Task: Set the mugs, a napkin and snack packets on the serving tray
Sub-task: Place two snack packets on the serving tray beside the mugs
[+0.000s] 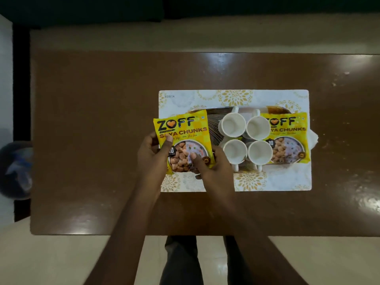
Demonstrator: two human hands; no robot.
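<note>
Yellow glossy snack packet, "Zoff Soya Chunks", held in both hands over the left end of the serving tray.

Left hand grips the packet's left edge, thumb on the printed face, fingers behind; right hand pinches its lower right corner, thumb on top. Tray: shiny, ribbed metal, mostly covered. Contents: four white mugs, round, empty, in a two-by-two cluster at centre, handles pointing outward; second identical packet lying flat at the right end, touching the mugs; white napkin showing beneath its right edge. Tray rests on a rectangular white-and-gold floral placemat, on a brown polished table.
</note>
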